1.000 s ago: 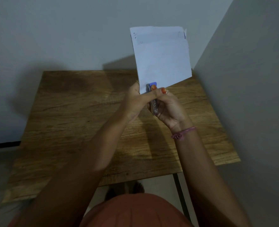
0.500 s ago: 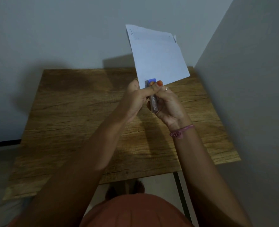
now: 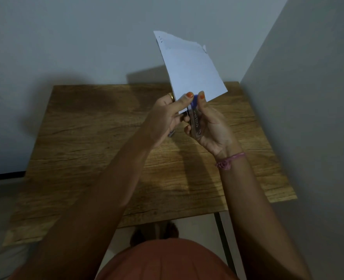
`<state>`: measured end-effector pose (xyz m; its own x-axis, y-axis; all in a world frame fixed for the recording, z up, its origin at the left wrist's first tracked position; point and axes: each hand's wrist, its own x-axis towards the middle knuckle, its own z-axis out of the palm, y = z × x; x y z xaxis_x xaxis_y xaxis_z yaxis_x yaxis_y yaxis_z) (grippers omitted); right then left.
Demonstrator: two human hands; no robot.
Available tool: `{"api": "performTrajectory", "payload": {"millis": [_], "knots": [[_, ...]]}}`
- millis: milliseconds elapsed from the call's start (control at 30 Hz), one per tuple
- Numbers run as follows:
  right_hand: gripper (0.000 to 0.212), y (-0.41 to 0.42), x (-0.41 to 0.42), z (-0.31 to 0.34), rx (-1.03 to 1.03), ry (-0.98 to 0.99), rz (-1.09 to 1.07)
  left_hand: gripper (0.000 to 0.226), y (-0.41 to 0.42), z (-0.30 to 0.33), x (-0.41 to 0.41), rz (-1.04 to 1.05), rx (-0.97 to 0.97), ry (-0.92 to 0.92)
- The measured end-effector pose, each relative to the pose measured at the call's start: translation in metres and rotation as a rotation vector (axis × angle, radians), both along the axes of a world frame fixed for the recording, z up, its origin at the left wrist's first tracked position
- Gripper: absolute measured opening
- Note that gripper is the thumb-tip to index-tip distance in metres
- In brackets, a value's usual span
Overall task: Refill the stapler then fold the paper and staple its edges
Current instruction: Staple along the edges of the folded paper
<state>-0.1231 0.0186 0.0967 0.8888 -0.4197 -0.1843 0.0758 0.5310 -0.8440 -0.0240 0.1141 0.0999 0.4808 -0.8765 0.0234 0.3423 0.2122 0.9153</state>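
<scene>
Both hands hold work above the wooden surface (image 3: pixel 86 158): left hand (image 3: pixel 165 116) pinches the folded white paper sheet (image 3: pixel 189 65); right hand (image 3: pixel 209 126) clamps the clear blue-tipped stapler (image 3: pixel 195 120), long axis pointing up onto the paper's lower edge.

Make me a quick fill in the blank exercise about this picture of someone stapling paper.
1. The right hand holds the ____.
2. The left hand pinches the folded ____ at its lower edge.
3. The stapler has a clear body and a ____ tip.
4. Both hands are held above a ____ table.

Missing words: stapler; paper; blue; wooden
</scene>
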Motion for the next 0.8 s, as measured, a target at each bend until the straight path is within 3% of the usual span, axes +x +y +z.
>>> {"api": "performTrajectory", "payload": {"millis": [200, 333, 800], "knots": [[0.03, 0.001, 0.005, 0.0, 0.038, -0.037, 0.017, 0.029, 0.0, 0.003, 0.002, 0.003, 0.027, -0.023], [0.018, 0.003, 0.008, 0.001, 0.143, -0.128, 0.013, 0.038, -0.002, 0.0, -0.003, 0.119, 0.083, -0.244], [0.03, 0.014, 0.022, -0.001, 0.183, -0.112, -0.05, 0.018, -0.008, -0.01, 0.003, 0.213, 0.059, -0.117]]}}
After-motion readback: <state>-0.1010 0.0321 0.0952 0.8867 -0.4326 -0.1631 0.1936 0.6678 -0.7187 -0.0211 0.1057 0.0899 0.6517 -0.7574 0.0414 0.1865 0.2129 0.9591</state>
